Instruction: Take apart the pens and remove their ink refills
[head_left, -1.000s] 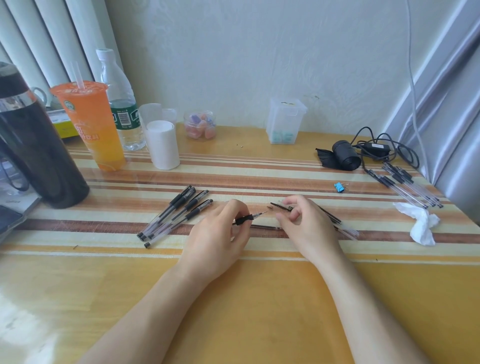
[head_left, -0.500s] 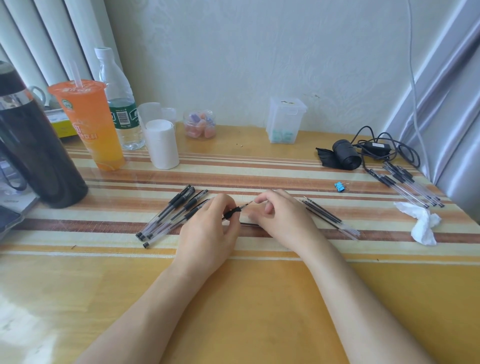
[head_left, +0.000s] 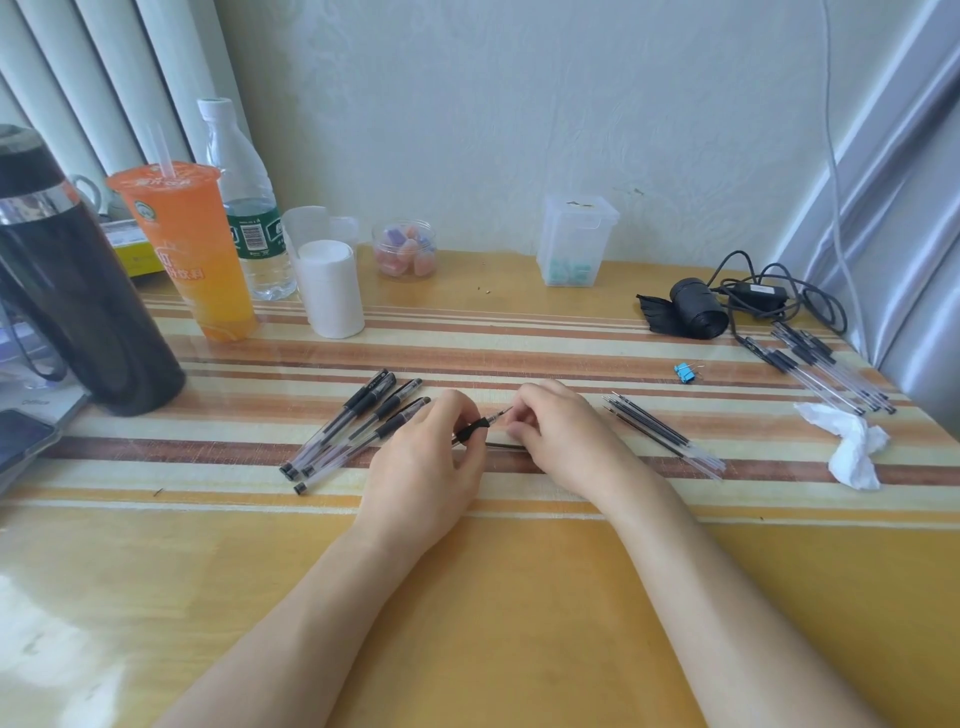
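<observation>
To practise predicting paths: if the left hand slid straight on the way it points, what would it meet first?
Probably the right hand, directly ahead at the tip of the pen that the left hand grips; depth is unclear.

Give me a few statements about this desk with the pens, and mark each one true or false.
1. The left hand grips a pen by its black grip. True.
2. The right hand lies flat, away from that pen. False: the right hand pinches the pen's tip end.
3. A crumpled white tissue lies near the right edge of the table. True.
4. The blue binder clip is clipped onto the tissue. False: the blue binder clip lies alone on the table, apart from the tissue.
5. The orange drink cup stands upright. True.
</observation>
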